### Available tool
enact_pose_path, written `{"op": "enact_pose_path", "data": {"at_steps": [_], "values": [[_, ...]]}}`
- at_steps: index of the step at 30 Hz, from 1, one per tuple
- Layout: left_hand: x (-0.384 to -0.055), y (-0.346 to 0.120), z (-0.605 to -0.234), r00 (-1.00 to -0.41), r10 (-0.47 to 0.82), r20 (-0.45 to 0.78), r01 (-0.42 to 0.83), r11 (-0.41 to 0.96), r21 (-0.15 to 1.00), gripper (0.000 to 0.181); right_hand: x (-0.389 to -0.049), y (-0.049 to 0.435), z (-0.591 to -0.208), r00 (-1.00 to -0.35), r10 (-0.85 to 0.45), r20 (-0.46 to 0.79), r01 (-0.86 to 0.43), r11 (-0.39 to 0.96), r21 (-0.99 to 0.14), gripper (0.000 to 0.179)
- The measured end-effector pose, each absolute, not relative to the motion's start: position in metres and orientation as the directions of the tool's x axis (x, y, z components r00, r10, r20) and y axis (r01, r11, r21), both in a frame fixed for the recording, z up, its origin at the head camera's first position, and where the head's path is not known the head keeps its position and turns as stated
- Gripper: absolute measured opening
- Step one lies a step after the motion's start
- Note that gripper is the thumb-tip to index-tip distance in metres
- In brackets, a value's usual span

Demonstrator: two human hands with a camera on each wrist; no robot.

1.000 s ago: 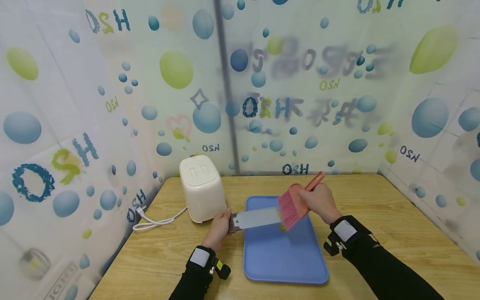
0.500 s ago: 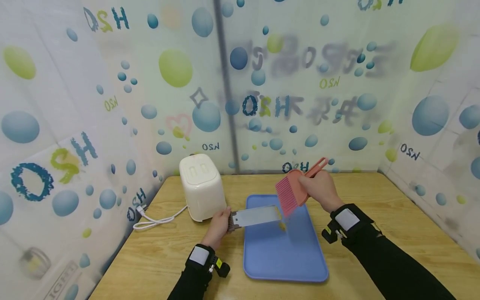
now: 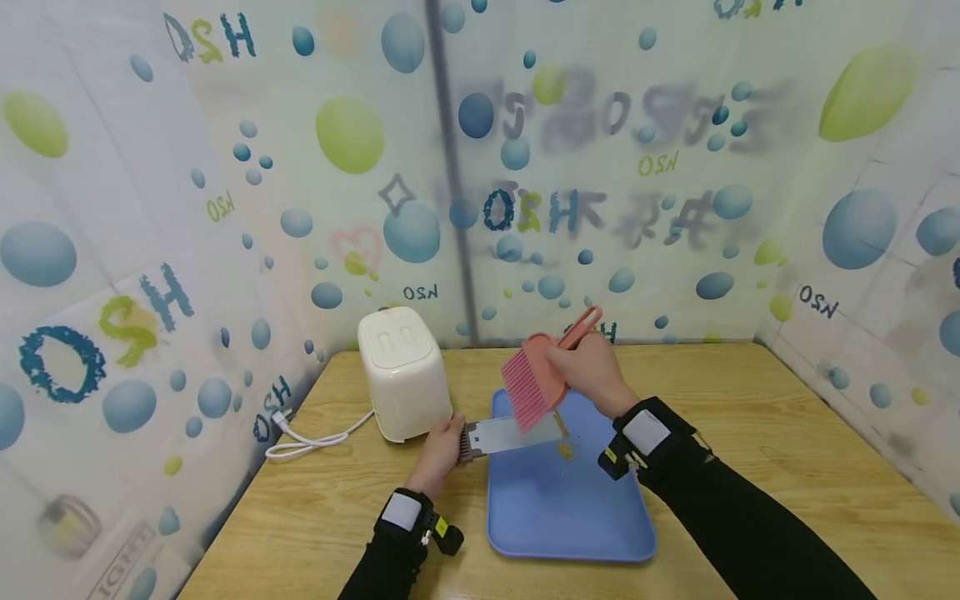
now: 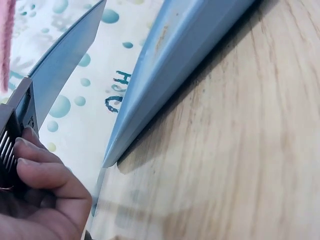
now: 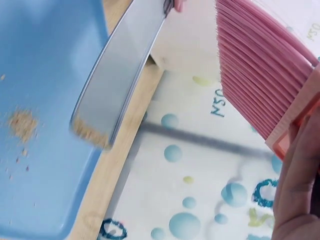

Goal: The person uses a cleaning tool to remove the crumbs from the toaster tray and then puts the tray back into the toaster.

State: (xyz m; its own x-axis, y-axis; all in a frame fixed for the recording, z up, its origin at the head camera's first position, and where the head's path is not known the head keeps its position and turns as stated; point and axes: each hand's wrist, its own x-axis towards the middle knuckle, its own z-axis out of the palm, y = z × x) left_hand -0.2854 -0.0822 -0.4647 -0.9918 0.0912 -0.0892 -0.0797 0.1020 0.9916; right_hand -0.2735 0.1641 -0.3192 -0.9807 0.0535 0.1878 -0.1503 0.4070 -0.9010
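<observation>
My left hand grips the brown vented end of a toaster crumb tray, a flat metal plate held out over a blue tray. In the right wrist view, tan crumbs lie along the plate's far end, and a small pile of crumbs sits on the blue tray. My right hand holds a pink brush by its handle, bristles pointing down-left. In the head view the bristles overlap the plate; the right wrist view shows them apart from it.
A white toaster stands upright behind my left hand. Its white cord lies coiled loosely on the wooden table at the left. Printed curtains enclose the table's back and sides.
The brush first rose from the plate's far end, then moved left over the plate with my right hand. Crumbs show on the blue tray below. My left hand stays nearly still.
</observation>
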Motion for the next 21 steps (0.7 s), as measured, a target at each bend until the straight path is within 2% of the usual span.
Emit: {"op": "enact_pose_path", "data": {"at_steps": [10, 21], "values": [[-0.285, -0.085, -0.466, -0.991, 0.091, -0.103, -0.093, 0.106, 0.990, 0.049, -0.277, 0.119, -0.338, -0.986, -0.009, 0.164, -0.156, 0.375, -0.914, 0.025], [-0.289, -0.083, -0.471, -0.992, 0.115, -0.060, -0.054, 0.054, 0.997, 0.043, -0.276, 0.100, -0.367, -0.990, -0.006, 0.144, -0.136, 0.370, -0.919, 0.025]]}}
